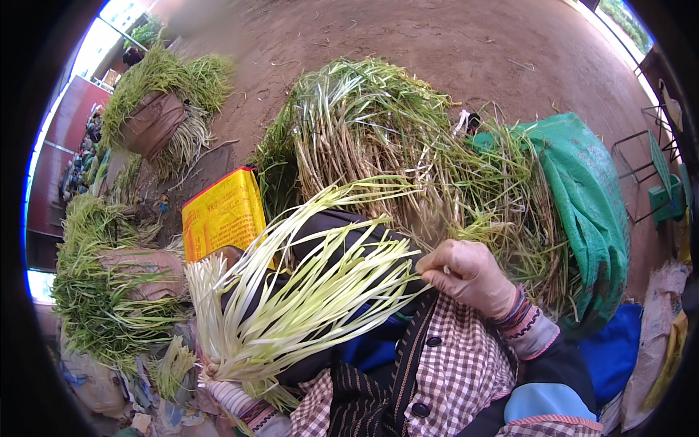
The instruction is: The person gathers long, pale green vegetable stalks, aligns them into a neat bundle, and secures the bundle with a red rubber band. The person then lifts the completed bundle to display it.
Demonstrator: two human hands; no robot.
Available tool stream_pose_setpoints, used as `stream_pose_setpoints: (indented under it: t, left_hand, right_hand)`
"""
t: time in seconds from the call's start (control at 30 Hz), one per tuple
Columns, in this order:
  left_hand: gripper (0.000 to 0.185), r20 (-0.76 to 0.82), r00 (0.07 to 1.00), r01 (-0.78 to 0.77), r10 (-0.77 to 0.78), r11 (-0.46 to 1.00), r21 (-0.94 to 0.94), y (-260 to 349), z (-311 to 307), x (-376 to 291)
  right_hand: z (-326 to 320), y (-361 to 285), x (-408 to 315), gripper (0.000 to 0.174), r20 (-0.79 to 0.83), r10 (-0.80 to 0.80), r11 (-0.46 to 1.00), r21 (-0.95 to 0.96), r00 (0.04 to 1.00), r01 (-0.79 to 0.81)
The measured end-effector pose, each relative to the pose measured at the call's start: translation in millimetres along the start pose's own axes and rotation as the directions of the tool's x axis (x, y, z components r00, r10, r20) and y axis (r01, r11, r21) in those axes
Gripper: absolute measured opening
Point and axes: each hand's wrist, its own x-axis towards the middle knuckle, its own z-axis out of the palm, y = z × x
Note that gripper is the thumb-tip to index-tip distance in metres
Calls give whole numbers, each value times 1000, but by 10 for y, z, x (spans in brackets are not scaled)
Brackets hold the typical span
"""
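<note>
My left hand (pixel 210 371), mostly hidden behind pale stems at lower left, grips a bunch of blanched chive-like stalks (pixel 306 295). Its white cut ends stand up at the left, while the yellow-green leaves fan rightward over my lap. At the fan's right edge, my right hand (pixel 472 276) has thumb and forefinger pinched together on the leaf tips. Just beyond my knees rises a large heap of untrimmed stalks (pixel 360 131) with brown, dry-looking stems and green leaves. A green woven sheet (pixel 587 202) wraps its right side.
A yellow printed bag (pixel 224 210) stands left of my knees. Farther left lie cloth-tied bundles of greens (pixel 147 273) and another tied bundle (pixel 155 120) on the dirt floor (pixel 437 33). A metal-framed rack (pixel 644 164) and blue cloth (pixel 611 349) are at right.
</note>
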Motion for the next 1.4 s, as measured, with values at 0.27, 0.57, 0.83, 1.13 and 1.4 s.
stream_pose_setpoints:
  t: [0.27,0.57,0.83,1.13,1.4]
  left_hand:
    - [45,-11,1000,-12,12,1000,8,-30,-72,-241]
    - [45,3,1000,-12,12,1000,17,-66,-10,-234]
    - [44,-72,997,4,-9,998,-63,168,130,-288]
    - [53,981,73,-183,181,969,-166,1491,2545,-1460]
    - [60,930,-289,-413,228,847,-335,1098,3934,-3062]
  right_hand:
    - [182,-173,96,13,152,-196,963,-159,969,219]
    - [206,-192,106,9,253,-139,954,-226,957,198]
    - [72,-16,369,15,-26,-48,998,-43,999,46]
    - [-199,-1067,1835,88,-73,-581,808,74,811,585]
    - [371,-2085,2117,113,378,-581,765,554,721,327]
